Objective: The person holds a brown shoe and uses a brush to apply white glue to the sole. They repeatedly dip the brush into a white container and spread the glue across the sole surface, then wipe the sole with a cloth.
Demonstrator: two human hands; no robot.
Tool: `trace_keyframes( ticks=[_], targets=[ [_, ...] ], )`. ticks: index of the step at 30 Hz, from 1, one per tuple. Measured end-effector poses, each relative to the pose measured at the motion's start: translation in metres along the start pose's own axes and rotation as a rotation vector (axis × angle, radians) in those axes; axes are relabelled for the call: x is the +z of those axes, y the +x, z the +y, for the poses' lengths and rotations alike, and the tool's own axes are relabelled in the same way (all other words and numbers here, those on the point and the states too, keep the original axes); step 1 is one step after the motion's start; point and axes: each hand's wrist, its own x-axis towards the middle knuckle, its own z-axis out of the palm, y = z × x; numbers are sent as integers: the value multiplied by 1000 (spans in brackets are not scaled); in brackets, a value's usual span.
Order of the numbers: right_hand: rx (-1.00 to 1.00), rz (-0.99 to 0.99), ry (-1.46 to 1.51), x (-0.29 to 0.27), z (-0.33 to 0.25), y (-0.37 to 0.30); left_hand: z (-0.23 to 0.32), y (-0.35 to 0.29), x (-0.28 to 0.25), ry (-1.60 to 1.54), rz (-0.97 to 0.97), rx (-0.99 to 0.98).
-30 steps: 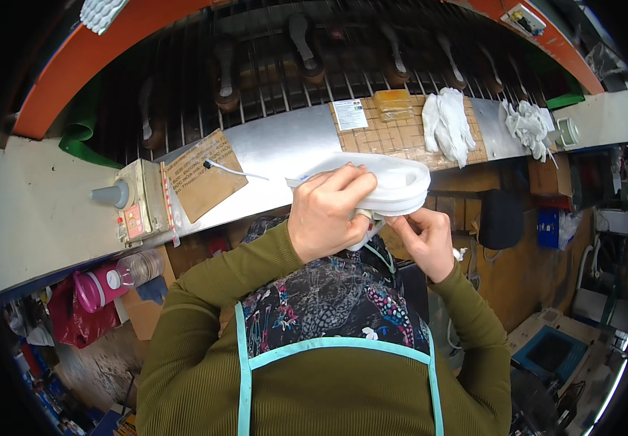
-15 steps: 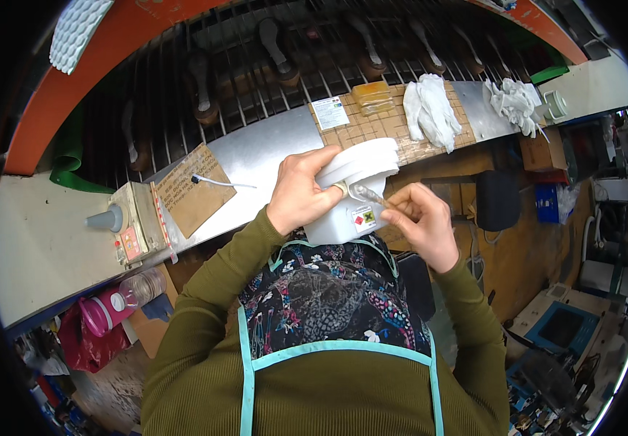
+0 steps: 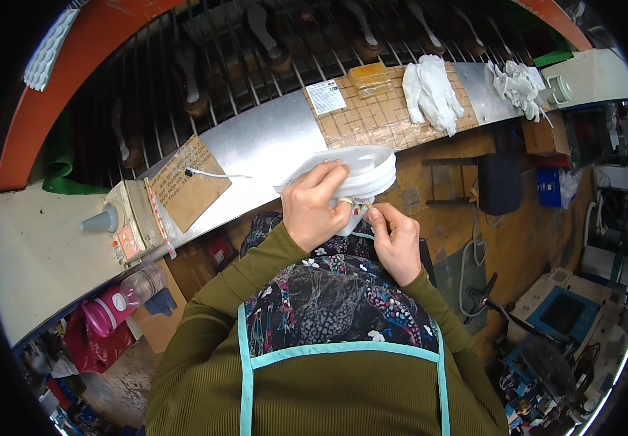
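A white plastic tub (image 3: pixel 375 174) with a thick rounded rim is held above my lap, its top turned up toward me. My left hand (image 3: pixel 315 207) is closed on its near left side, fingers over the rim and thumb below. Part of a label with red marks shows under the rim. My right hand (image 3: pixel 396 236) is closed in a pinch just below the rim, at the tub's near right side. A thin brush-like tool (image 3: pixel 369 206) sits between its fingertips, and its tip is mostly hidden by the tub.
Beyond the tub runs a metal ledge (image 3: pixel 245 142) with a cardboard piece (image 3: pixel 190 185), a white cable tie (image 3: pixel 219 174), an amber block (image 3: pixel 372 78) and white gloves (image 3: pixel 434 94). Shoe-shaped pieces (image 3: pixel 264 33) stand on dark rods behind. A grey-nozzled box (image 3: pixel 132 218) is at left, a black stool (image 3: pixel 499 184) at right.
The tub has tipped so that its top faces me more and its labelled side is mostly hidden. My right hand has moved left and nearer, close against the tub.
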Motion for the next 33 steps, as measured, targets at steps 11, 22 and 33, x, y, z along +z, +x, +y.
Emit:
trace_keyframes(
  ticks=[11,22,33],
  targets=[
    [510,-542,749,-39,21,35,-22,17,12,-242,-176,-127],
    [-558,277,-577,-36,-16,32,-24,39,10,-462,-196,-229],
    [147,-179,422,-19,35,23,4,26,1,-121,-134,129]
  ],
)
